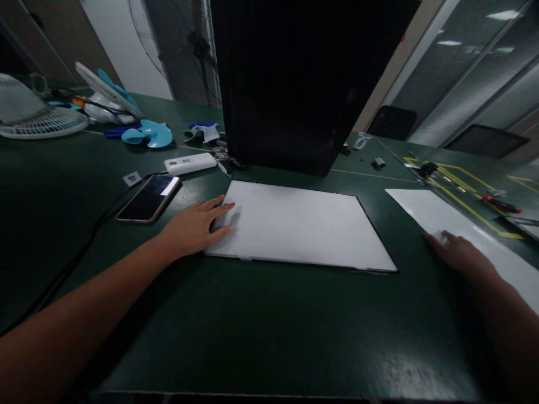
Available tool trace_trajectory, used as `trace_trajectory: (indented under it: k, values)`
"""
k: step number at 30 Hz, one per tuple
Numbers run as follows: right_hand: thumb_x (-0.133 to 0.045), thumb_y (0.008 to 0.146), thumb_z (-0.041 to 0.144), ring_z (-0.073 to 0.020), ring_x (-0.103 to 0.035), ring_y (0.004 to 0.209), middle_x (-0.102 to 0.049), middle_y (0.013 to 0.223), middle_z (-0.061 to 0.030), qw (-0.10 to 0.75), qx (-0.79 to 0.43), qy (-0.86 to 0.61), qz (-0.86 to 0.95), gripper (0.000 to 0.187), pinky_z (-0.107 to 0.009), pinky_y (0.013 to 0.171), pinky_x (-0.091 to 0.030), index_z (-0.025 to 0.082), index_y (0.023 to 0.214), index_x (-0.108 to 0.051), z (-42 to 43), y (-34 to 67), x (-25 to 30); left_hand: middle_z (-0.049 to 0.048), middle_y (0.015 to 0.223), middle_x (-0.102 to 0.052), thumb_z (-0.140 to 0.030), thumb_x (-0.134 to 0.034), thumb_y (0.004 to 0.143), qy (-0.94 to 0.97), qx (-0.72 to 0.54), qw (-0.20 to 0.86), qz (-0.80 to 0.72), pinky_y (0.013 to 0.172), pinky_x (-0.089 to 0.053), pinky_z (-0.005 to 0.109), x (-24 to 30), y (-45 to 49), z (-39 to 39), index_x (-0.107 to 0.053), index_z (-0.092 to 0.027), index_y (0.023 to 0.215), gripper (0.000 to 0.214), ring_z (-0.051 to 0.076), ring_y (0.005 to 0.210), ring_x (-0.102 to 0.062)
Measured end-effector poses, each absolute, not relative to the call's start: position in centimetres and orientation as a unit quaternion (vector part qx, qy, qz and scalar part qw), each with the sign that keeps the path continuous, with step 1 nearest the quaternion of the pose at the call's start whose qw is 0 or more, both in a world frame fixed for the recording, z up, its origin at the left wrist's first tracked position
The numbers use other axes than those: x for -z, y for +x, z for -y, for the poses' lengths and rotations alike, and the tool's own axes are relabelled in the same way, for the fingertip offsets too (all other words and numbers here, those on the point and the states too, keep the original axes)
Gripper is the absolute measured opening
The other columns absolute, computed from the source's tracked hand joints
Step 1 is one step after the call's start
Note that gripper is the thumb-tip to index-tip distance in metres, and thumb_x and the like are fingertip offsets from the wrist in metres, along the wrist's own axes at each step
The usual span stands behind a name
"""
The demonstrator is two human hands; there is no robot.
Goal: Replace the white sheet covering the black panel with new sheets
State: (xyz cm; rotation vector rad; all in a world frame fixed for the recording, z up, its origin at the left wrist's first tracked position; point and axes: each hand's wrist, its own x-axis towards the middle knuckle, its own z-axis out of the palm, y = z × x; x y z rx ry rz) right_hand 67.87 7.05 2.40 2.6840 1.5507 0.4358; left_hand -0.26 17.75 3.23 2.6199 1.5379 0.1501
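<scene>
A flat white panel [295,224] with a thin black edge lies on the green table in front of me. My left hand [196,224] rests on its left end, fingers spread, the fingertips touching the white surface. Off to the right, my right hand [463,255] grips the near edge of a glossy white sheet [446,213]. Its fingers are closed there and slightly blurred. That sheet is apart from the panel and runs out of view on the right.
A large black screen [303,84] stands behind the panel. To the left are a phone [149,199], a white power bank [190,164] with a cable, blue fan blades [149,134] and a white fan grille [42,123]. A red-handled screwdriver [501,204] lies near yellow tape lines at the right.
</scene>
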Motion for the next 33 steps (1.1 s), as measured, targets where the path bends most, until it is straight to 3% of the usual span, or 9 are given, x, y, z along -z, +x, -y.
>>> trace_trajectory:
  k: [2, 6, 14, 19, 23, 28, 33]
  values:
    - [-0.042, 0.098, 0.065, -0.0316, -0.070, 0.074, -0.073, 0.103, -0.0309, 0.017, -0.090, 0.873, -0.479, 0.072, -0.044, 0.063, -0.046, 0.007, 0.127, -0.073, -6.9, 68.4, -2.2, 0.0089, 0.171, -0.037, -0.072, -0.037, 0.098, 0.865, -0.034, 0.038, -0.499, 0.118, -0.039, 0.060, -3.1, -0.1, -17.8, -0.044, -0.032, 0.160, 0.074, 0.040, 0.148, -0.047]
    - [-0.037, 0.099, 0.066, -0.0320, -0.070, 0.081, -0.072, 0.116, -0.0273, 0.028, -0.042, 0.884, -0.465, 0.069, -0.046, 0.067, -0.043, 0.018, 0.134, -0.072, -7.1, 68.4, -2.3, 0.0112, 0.167, -0.043, -0.070, -0.037, 0.100, 0.872, -0.020, 0.020, -0.488, 0.119, -0.039, 0.058, -3.0, 0.1, -18.0, -0.051, -0.028, 0.156, 0.072, 0.039, 0.146, -0.048]
    - [-0.030, 0.101, 0.064, -0.0388, -0.070, 0.104, -0.067, 0.126, -0.0328, 0.003, -0.074, 0.890, -0.450, 0.080, -0.048, 0.072, -0.043, 0.007, 0.152, -0.054, -6.8, 66.6, -2.0, 0.0125, 0.167, -0.043, -0.069, -0.037, 0.100, 0.872, -0.022, 0.013, -0.489, 0.119, -0.039, 0.060, -2.8, 0.1, -17.8, -0.049, -0.027, 0.157, 0.072, 0.039, 0.146, -0.048]
    - [-0.038, 0.100, 0.056, -0.0412, -0.072, 0.098, -0.070, 0.120, -0.0316, -0.011, -0.123, 0.895, -0.429, 0.068, -0.048, 0.067, -0.045, 0.010, 0.142, -0.064, -6.6, 65.9, -3.6, 0.0120, 0.166, -0.044, -0.070, -0.037, 0.099, 0.871, -0.036, 0.021, -0.490, 0.117, -0.040, 0.060, -2.7, 0.0, -17.8, -0.051, -0.028, 0.156, 0.072, 0.040, 0.145, -0.049]
    - [-0.034, 0.102, 0.055, -0.0444, -0.070, 0.107, -0.070, 0.121, -0.0333, -0.037, -0.192, 0.884, -0.424, 0.069, -0.054, 0.075, -0.048, 0.009, 0.145, -0.062, -6.9, 63.2, -6.1, 0.0119, 0.166, -0.045, -0.069, -0.037, 0.100, 0.871, -0.045, 0.020, -0.490, 0.119, -0.040, 0.057, -2.7, -0.1, -17.6, -0.052, -0.027, 0.155, 0.071, 0.038, 0.146, -0.048]
    - [-0.033, 0.105, 0.058, -0.0364, -0.068, 0.117, -0.067, 0.139, -0.0190, -0.104, -0.259, 0.772, -0.571, 0.063, -0.049, 0.090, -0.055, 0.019, 0.148, -0.059, -7.0, 53.8, -8.3, 0.0141, 0.164, -0.047, -0.066, -0.034, 0.102, 0.872, -0.059, 0.024, -0.485, 0.120, -0.038, 0.055, -2.8, -0.2, -17.5, -0.048, -0.020, 0.157, 0.074, 0.037, 0.145, -0.049]
    - [-0.040, 0.107, 0.043, -0.0322, -0.071, 0.112, -0.070, 0.134, -0.0173, -0.118, -0.222, 0.624, -0.740, 0.051, -0.050, 0.096, -0.057, 0.015, 0.143, -0.062, -7.1, 45.0, -7.3, 0.0175, 0.160, -0.051, -0.058, -0.026, 0.106, 0.877, -0.094, 0.031, -0.471, 0.122, -0.034, 0.052, -2.3, -0.6, -17.9, -0.045, -0.011, 0.157, 0.072, 0.034, 0.144, -0.048]
